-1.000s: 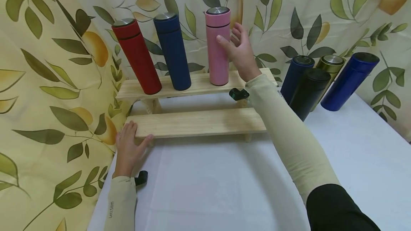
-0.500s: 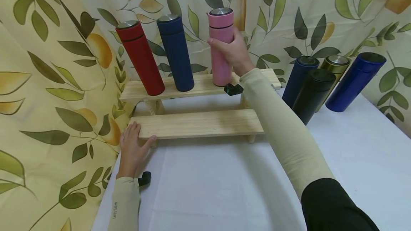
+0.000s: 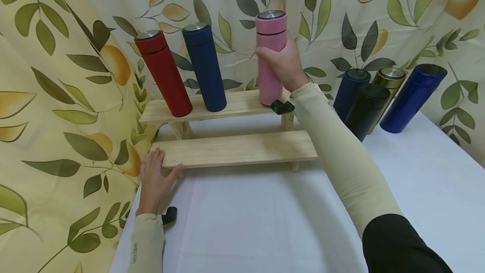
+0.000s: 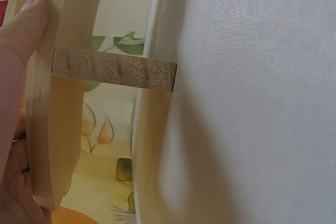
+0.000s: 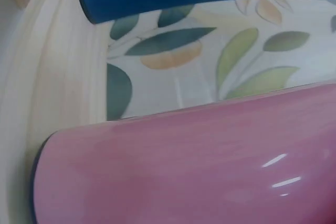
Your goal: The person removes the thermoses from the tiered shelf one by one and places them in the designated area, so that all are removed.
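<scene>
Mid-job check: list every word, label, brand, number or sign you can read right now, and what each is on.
"Lets Slim", my best reading of small, soft print: left arm sleeve.
Dark marks near the wrist, too small to read: right arm sleeve.
No readable text: pink flask, the other flasks and wooden shelf.

Cream fabric (image 3: pixel 341 3) printed with green leaves (image 3: pixel 85 242) and orange fruit (image 3: pixel 115 65) drapes behind; below, soft shadow (image 3: pixel 303 197) crosses the white-covered table (image 3: pixel 235 222)!
</scene>
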Motion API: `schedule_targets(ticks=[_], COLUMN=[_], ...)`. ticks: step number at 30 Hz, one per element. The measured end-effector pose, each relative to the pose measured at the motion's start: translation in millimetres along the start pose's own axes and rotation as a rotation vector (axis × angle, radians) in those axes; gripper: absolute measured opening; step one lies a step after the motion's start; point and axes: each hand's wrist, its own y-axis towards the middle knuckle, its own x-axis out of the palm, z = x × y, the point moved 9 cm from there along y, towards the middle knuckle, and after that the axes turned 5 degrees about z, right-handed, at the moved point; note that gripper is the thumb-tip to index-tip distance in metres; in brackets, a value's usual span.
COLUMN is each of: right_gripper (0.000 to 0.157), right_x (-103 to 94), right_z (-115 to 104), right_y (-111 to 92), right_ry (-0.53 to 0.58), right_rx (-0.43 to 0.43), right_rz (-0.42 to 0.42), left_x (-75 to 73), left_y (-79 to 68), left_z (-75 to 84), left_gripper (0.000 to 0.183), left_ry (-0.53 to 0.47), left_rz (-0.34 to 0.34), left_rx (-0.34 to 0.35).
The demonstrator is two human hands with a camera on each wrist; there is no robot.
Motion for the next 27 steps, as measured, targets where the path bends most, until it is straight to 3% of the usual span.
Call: schedule_targets(ticks=[9,27], right_gripper=[0.055,0.051], right_x=[-34.4,-103.2], right_z=[-28.5,-34.6], right_y=[-23.7,-98.0], right_ry=[-0.022,-0.021], right_rx=[-0.045,-0.070], right_rz=[-0.005,0.004], left_x=[-1.7,-2.7], left_y=[-1.5,-4.2], left_z=[3.6,6.7], left_gripper=[0.089,0.089], left_ry=[-0.011,-0.003], left_rz=[0.016,0.015], left_rx=[0.034,0.040])
